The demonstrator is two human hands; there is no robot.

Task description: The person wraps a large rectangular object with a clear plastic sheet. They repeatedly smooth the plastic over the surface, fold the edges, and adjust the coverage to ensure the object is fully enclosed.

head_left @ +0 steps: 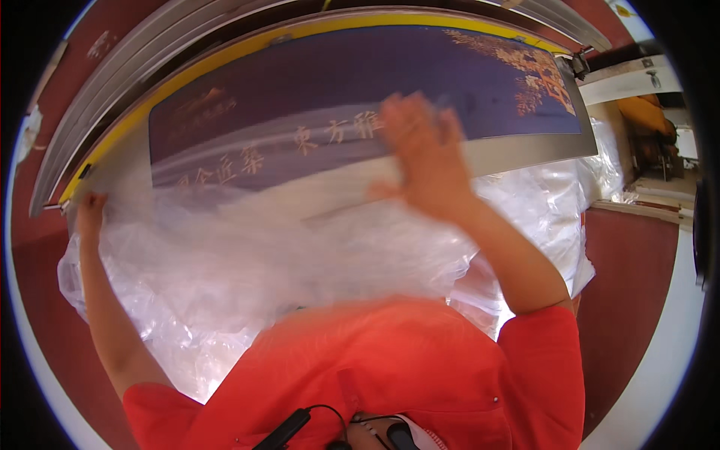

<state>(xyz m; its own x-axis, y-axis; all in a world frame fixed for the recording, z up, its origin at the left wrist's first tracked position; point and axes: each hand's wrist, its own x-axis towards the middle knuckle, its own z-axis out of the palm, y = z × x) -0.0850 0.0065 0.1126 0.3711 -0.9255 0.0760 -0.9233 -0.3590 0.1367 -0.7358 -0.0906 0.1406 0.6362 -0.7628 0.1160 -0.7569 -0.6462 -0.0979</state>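
One view only, from a head-worn fisheye, looking steeply down over the red shirt (390, 367) and out along both forearms. Close in: clear plastic sheet (247, 255) fills the middle, dark blue panel (360, 82) arcs across the top, straight edges bowed toward the rim. Left hand (90, 210) near the left edge, right hand (424, 154) just above centre. Red floor (622, 277) at the right. No second view to overlap.

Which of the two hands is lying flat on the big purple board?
The right hand, spread over the purple board; the left hand grips the clear plastic sheet.
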